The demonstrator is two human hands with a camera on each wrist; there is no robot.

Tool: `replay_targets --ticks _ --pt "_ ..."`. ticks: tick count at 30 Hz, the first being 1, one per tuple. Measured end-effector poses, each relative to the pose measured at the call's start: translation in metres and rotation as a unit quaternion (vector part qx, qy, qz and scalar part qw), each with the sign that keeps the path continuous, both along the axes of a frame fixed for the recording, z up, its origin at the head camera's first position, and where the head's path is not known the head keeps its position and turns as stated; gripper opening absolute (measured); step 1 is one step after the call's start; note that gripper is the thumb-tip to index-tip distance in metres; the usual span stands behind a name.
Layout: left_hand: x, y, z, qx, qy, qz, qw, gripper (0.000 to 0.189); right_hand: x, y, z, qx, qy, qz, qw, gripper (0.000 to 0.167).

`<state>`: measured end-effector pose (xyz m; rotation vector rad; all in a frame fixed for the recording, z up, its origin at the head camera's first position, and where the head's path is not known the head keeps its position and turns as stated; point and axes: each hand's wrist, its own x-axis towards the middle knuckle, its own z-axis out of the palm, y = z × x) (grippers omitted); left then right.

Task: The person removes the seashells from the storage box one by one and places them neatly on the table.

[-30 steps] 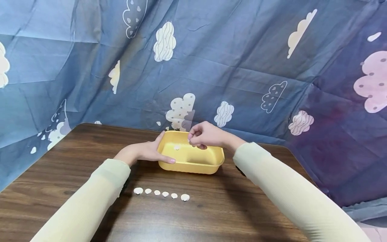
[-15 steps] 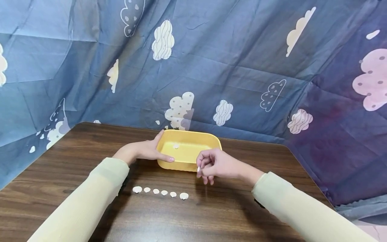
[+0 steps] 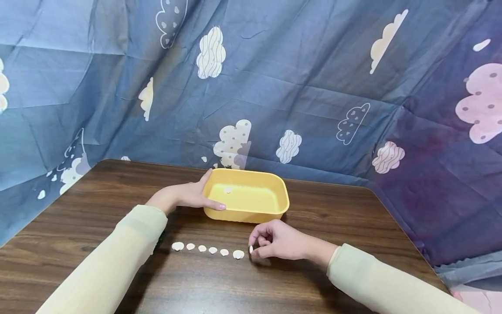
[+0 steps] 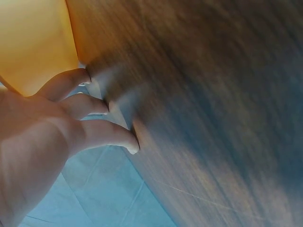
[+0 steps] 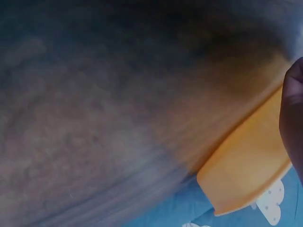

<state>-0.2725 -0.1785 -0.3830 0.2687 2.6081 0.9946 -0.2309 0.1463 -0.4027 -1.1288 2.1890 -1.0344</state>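
My left hand point(image 3: 191, 195) holds the left end of a yellow plastic container point(image 3: 246, 216), its thumb along the front rim and its index finger at the back corner. In the left wrist view the other fingers point(image 4: 106, 132) reach down to the wooden table beside the container. A small white seashell point(image 3: 251, 249), seen edge-on, is pinched between thumb and index finger of my right hand point(image 3: 280, 240), low over the table. Just left of it runs a row of several white scallop shells point(image 3: 213, 250). One more shell point(image 3: 228, 190) lies inside the container.
The dark wooden table point(image 3: 329, 218) extends to both sides of the container. Behind it hangs a blue curtain point(image 3: 259, 65) with cloud prints. In the right wrist view, the container point(image 5: 246, 165) stands beyond the table surface, partly behind the hand.
From above the container, my right hand has come forward and down with the shell, to the right end of the row. My left hand stays on the container.
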Motion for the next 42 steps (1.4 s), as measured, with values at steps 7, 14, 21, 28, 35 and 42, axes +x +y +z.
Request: replay_targets --ticks 7,14,21,28,35,42 --pt "0.001 0.001 0.001 0.000 -0.003 0.003 1.0000 0.149 0.003 -0.001 -0.007 0.013 -0.005 0.001 0.9999 0.010" --pt "0.002 0.001 0.001 0.006 -0.005 0.001 1.0000 0.148 0.003 0.003 -0.009 0.022 0.005 -0.003 0.9997 0.012" --pt "0.001 0.001 0.001 -0.002 -0.008 0.003 1.0000 0.148 0.002 0.012 -0.010 0.023 0.020 -0.012 0.9995 0.011" --pt "0.002 0.001 0.002 0.004 -0.006 0.007 0.9999 0.148 0.003 0.012 -0.012 0.026 0.033 -0.011 0.9991 0.009" --pt "0.003 0.002 0.003 -0.007 -0.009 0.014 0.9998 0.148 0.006 0.011 -0.014 0.025 0.034 -0.017 0.9990 0.014" --pt "0.004 0.003 0.003 -0.004 -0.007 0.014 0.9999 0.148 0.007 0.008 -0.016 0.022 0.049 -0.016 0.9984 0.013"
